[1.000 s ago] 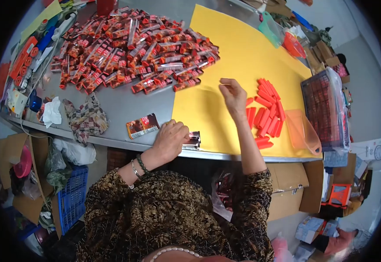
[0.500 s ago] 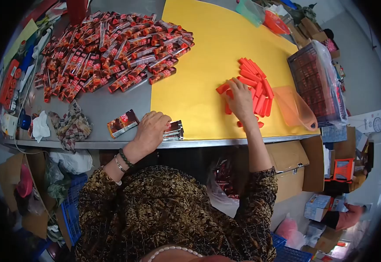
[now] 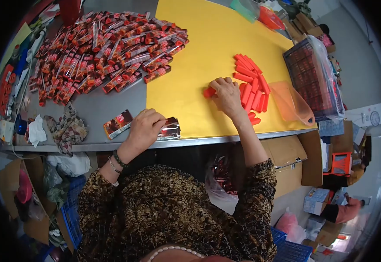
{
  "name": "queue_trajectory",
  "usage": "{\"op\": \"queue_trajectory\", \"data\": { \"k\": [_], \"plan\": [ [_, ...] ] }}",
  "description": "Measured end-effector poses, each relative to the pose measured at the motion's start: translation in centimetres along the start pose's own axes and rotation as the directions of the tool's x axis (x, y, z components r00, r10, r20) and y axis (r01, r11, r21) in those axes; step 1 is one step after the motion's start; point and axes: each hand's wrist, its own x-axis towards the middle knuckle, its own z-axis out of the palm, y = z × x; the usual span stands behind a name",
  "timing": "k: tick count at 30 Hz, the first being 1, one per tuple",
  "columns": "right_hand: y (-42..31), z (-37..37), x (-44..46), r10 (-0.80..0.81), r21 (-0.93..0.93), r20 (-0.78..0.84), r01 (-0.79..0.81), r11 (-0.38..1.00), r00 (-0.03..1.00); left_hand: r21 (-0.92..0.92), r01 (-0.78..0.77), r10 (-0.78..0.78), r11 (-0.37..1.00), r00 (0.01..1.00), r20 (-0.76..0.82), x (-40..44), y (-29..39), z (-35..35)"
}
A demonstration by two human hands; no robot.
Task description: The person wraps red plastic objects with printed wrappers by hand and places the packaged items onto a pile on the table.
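My left hand [image 3: 146, 130] is at the table's front edge, fingers curled over the near end of a small stack of flat printed plastic sleeves [image 3: 170, 129]. Left of it lies another dark-and-orange printed stack [image 3: 118, 124]. On the yellow sheet [image 3: 190, 87], the fingers of my right hand [image 3: 228, 97] are closed around a red stick [image 3: 209, 92], whose left end shows. My palm hides the rest of it. Several loose red sticks [image 3: 254, 89] lie in a heap just right of that hand.
A large pile of filled packets [image 3: 107, 52] with red ends covers the back left. An orange translucent scoop [image 3: 288, 105] and a dark crate [image 3: 314, 78] stand at the right. A crumpled cloth [image 3: 70, 129] lies front left. Cardboard boxes [image 3: 286, 161] stand below the table edge.
My right hand has moved left, away from the heap, with a red stick in its fingers. My left hand stays by the sleeves, which now show more of their printed face. The view has shifted slightly.
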Motion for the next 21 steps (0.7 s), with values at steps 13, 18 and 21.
{"op": "queue_trajectory", "data": {
  "k": [13, 18, 21],
  "plan": [
    [-5.2, -0.9, -0.7, -0.109, 0.34, 0.015, 0.098, 0.935, 0.994, -0.439, 0.469, -0.393, 0.766, 0.883, 0.257, 0.3, -0.6, -1.0],
    [-6.7, -1.2, -2.2, 0.145, 0.77, 0.15, -0.207, 0.603, 0.978, -0.599, 0.483, -0.398, 0.639, 0.874, 0.28, 0.4, -0.9, -0.5],
    [-6.9, -1.1, -2.9, 0.096, 0.866, 0.16, -0.186, 0.464, 0.982, -0.617, 0.461, -0.387, 0.638, 0.884, 0.261, 0.4, -0.8, -0.3]
  ]
}}
